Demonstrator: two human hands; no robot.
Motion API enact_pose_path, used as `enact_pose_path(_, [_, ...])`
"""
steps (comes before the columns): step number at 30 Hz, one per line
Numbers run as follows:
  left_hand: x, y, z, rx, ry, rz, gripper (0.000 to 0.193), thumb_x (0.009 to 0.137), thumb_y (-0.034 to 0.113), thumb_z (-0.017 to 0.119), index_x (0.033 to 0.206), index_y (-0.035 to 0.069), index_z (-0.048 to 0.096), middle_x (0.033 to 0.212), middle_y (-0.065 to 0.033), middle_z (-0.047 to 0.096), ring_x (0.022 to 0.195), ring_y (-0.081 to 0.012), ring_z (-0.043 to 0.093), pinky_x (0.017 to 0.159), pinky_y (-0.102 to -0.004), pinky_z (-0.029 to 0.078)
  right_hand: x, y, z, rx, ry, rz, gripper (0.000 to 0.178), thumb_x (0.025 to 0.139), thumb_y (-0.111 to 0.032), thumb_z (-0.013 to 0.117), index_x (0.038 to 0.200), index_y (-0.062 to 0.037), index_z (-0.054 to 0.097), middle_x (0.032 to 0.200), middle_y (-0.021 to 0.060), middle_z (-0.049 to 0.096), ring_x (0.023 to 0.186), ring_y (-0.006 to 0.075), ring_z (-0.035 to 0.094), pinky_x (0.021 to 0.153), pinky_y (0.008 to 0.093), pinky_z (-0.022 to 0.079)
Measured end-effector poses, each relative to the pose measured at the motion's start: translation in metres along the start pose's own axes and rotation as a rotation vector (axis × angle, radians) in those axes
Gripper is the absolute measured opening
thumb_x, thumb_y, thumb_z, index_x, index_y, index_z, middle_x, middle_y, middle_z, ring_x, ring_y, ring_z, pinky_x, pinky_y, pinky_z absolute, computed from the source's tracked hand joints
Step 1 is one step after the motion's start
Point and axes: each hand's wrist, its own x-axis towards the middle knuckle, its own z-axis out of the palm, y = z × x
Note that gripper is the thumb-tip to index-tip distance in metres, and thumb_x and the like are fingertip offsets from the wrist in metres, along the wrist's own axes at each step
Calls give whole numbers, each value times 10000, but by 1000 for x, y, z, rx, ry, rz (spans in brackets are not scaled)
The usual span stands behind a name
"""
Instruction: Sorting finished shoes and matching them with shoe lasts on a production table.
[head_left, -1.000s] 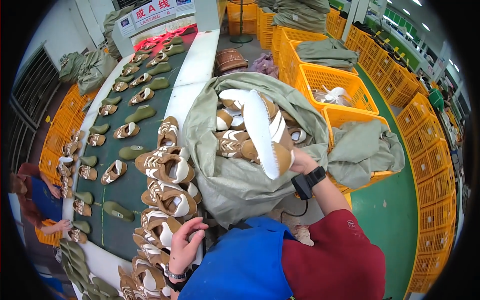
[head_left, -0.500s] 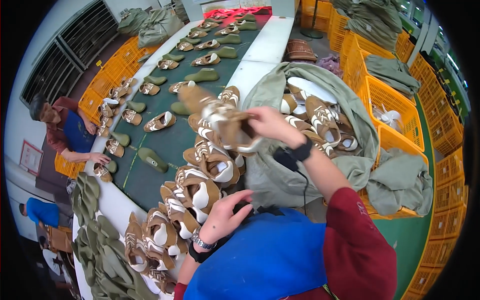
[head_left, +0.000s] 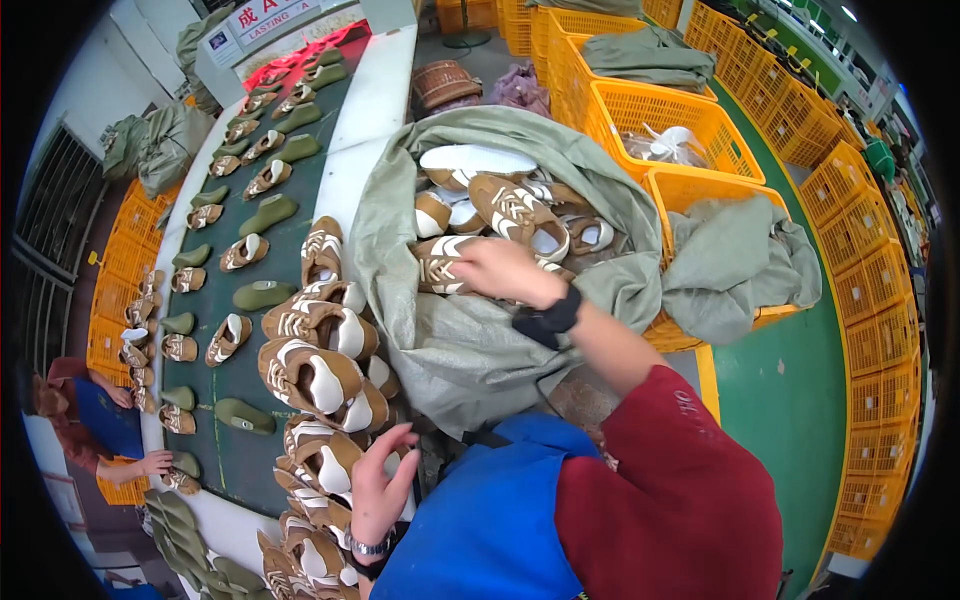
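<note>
In the grey-green woven sack [head_left: 470,360] lie several brown sneakers with white stripes. My right hand [head_left: 505,270] reaches over its near edge, with the fingers closed at one brown sneaker [head_left: 440,265]; the fingertips are partly hidden. My left hand [head_left: 380,485] is raised, empty, thumb and fingers apart, beside a heaped row of brown sneakers [head_left: 315,380] along the near edge of the green conveyor belt [head_left: 230,440].
Brown uppers and green shoe lasts [head_left: 265,295] stand in rows on the belt. A co-worker [head_left: 95,420] handles shoes across it. Yellow crates [head_left: 680,120] stand right of the sack, one covered by a grey-green cloth [head_left: 735,260]. More green lasts [head_left: 175,530] lie piled at lower left.
My view has turned right. My right hand has left the sneaker it carried at the heap and moved into the sack, onto another. My left hand stays near the heap.
</note>
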Motion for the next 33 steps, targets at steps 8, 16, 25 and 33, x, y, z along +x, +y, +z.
enact_pose_path(8, [116,-5,106,673,-247,630,682,657,345,708,1238,101,447,1274,-158,411,1246,-347,292,988,-510,252,-171,-17,42,31,-361,179,286,791,-235,552,1024,-68,552,728,185,602,712,295,605,614,406,481])
enact_pose_path(16, [75,-46,93,875,-232,486,374,743,413,609,654,52,559,635,-84,528,681,-265,557,904,-426,365,-172,49,11,287,-342,295,370,757,-307,612,1014,-47,557,886,196,585,791,299,583,691,374,470])
enact_pose_path(25, [11,-63,69,94,-98,81,415,729,113,659,1105,22,510,1128,-185,521,1035,-324,515,924,-383,386,-186,46,40,-318,-115,12,609,560,-220,710,1115,-58,518,882,129,589,901,297,527,831,420,409])
enact_pose_path(33, [-7,-169,86,-531,-101,-837,624,843,204,554,1344,111,194,1350,-72,283,1215,-215,340,901,-466,367,-133,45,-24,885,229,602,226,769,12,553,992,21,591,945,56,613,840,129,562,763,245,440])
